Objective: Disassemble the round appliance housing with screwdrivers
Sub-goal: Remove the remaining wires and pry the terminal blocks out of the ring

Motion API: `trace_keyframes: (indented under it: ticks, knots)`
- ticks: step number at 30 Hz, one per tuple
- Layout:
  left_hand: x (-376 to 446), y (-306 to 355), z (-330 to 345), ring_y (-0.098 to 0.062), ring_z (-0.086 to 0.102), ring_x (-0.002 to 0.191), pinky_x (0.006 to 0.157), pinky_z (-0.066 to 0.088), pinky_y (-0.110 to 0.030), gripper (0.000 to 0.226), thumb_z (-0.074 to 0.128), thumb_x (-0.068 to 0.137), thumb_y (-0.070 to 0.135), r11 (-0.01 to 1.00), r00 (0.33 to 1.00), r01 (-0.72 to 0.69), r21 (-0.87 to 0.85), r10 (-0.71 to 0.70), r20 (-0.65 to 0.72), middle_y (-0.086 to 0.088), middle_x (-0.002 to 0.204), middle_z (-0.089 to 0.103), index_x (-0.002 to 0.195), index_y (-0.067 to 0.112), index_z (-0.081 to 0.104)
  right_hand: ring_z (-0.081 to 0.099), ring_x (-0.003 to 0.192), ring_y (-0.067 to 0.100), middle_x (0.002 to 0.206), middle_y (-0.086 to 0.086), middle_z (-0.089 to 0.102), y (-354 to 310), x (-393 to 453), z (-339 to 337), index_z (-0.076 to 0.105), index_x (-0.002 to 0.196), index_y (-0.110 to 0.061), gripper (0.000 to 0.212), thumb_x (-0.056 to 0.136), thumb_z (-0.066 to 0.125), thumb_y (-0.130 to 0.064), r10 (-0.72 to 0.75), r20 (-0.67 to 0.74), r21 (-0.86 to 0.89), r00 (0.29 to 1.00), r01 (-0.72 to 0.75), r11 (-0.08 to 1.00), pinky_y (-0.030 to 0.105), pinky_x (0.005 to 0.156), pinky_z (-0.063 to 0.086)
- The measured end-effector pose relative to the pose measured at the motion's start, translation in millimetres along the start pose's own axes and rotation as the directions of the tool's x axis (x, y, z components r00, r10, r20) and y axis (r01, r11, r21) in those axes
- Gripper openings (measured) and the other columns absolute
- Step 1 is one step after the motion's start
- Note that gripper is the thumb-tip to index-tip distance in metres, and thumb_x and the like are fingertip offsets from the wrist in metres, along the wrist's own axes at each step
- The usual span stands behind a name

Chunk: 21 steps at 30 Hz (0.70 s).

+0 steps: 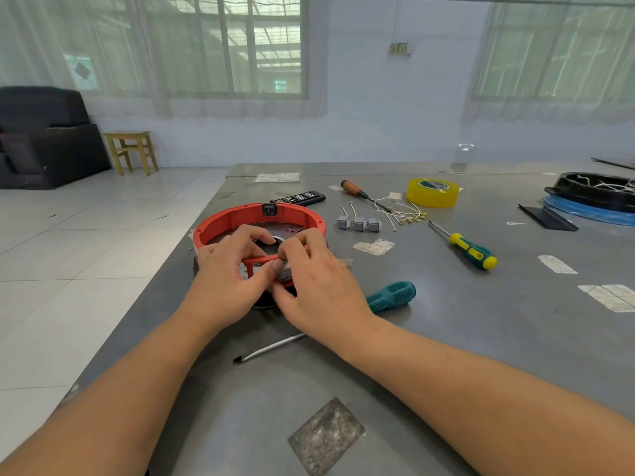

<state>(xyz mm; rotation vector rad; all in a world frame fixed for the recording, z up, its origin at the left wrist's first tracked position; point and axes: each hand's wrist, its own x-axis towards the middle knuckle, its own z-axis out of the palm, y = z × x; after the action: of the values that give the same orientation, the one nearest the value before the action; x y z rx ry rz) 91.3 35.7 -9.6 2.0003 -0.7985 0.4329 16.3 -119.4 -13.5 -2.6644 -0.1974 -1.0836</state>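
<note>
Near the table's [446,338] left edge, left hand [226,269] and right hand [319,280] together pinch a small grey part on the red round housing [240,214]; light, stiff plastic, likely brittle: best held by its rim

Daylight is entering through two barred windows [240,42] [556,46] behind sheer curtains. A pale wall [395,115] is meeting a tiled floor [86,242]. A dark sofa [44,139] is standing beside a wooden stool [132,151].
</note>
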Motion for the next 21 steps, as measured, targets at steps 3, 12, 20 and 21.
trace_keyframes:
  ticks: [3,12,20,21]
  knots:
    - [-1.3,-1.3,1.1,0.026,0.034,0.11,0.102,0.034,-0.041,0.024,0.075,0.095,0.034,1.0,1.0,0.008,0.014,-0.007,-0.012,0.017,0.098,0.071,0.113,0.039,0.06,0.056,0.08,0.019,0.112,0.0,0.045,2.2,0.3,-1.9,0.053,0.108,-0.019,0.021,0.093,0.065,-0.028,0.045,0.031,0.107,0.998,-0.048,0.993,0.029,0.061,0.044]
    - [-1.7,3.7,0.0,-0.005,0.052,0.115,0.106,0.028,-0.036,0.036,0.045,0.086,0.064,0.997,0.998,-0.066,0.048,0.065,0.02,0.019,0.101,0.068,0.11,0.043,0.061,0.057,0.08,0.016,0.103,-0.005,0.05,1.1,2.6,-4.4,0.052,0.103,-0.024,0.02,0.091,0.067,-0.03,0.097,0.039,0.231,0.995,-0.103,0.967,0.04,0.072,0.054]
    - [2.4,-0.9,2.3,-0.021,0.05,0.118,0.109,0.028,-0.04,0.043,0.027,0.099,0.038,0.996,0.999,-0.014,0.091,0.009,0.047,0.008,0.111,0.066,0.114,0.037,0.068,0.053,0.077,0.01,0.092,-0.013,0.049,9.8,3.4,-13.2,0.05,0.093,-0.029,0.022,0.079,0.067,-0.029,0.143,-0.006,0.345,0.99,-0.132,0.929,0.028,0.065,0.049]
    - [2.8,-1.7,3.0,-0.023,0.049,0.119,0.108,0.028,-0.039,0.043,0.027,0.099,0.039,0.995,0.999,-0.004,0.096,0.0,0.051,0.007,0.111,0.066,0.113,0.038,0.068,0.054,0.077,0.01,0.091,-0.014,0.05,13.8,5.3,-16.8,0.05,0.092,-0.03,0.022,0.078,0.067,-0.029,0.17,-0.013,0.365,0.985,-0.153,0.918,0.027,0.065,0.05]
